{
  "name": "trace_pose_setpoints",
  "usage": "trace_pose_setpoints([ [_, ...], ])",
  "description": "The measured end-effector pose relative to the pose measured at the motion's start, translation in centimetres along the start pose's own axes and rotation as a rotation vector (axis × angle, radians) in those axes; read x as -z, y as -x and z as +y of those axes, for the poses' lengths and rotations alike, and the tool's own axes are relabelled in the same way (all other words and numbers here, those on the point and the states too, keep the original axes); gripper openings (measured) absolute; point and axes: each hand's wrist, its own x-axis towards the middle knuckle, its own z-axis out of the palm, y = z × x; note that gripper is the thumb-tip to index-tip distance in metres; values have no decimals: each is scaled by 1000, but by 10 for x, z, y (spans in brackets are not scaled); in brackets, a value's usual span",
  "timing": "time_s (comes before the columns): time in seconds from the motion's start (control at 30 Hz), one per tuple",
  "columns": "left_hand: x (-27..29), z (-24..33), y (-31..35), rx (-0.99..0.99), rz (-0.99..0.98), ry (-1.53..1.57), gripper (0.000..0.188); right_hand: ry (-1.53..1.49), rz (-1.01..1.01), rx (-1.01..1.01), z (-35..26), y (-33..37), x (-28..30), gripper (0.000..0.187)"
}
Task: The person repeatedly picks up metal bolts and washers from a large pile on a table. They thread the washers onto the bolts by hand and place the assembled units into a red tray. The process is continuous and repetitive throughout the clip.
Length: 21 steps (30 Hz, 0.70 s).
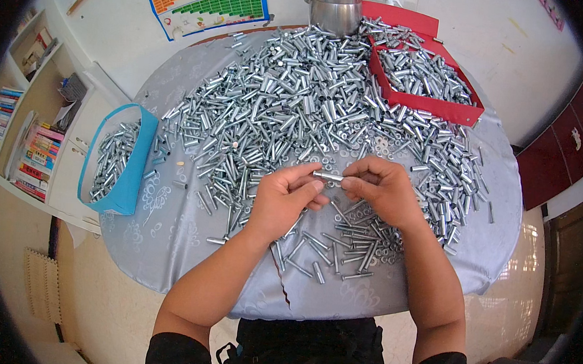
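Metal hardware on a cloth-covered worktop. We see a small, bright metal piece held between the two hands, over the near-middle of the scene. The right hand pinches its right end in a narrow grip of thumb and fingers; the left hand has thumb and forefinger closed about its left end, a narrow grip as well. Whether the piece is one part or several joined, we cannot tell.

Should either pinch loosen, we judge that the smooth, slim piece could slip and be lost among the look-alike loose bolts and washers just below. A wrist swung low might also sweep these bolts toward the near edge. On the far side, we consider the broad heap prone to sliding if a part is pulled from within it.

As to margins, the heap reaches close to the far edge, beside a steel canister, and meets the red box at far right, which limits passage there. We find more room at left, where bare cloth lies near the blue box standing by the left edge, and along the near rim, between the forearms.
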Motion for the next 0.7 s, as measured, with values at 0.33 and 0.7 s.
trace_pose_setpoints([
  [0.33, 0, -1, 2, -14, -51, -51, 27, 101, 21, 70, -7, 4, -8, 19],
  [0.7, 3, -2, -1, -42, 37, 11, 21, 789, 79, 179, -9, 4, 33, 16],
])
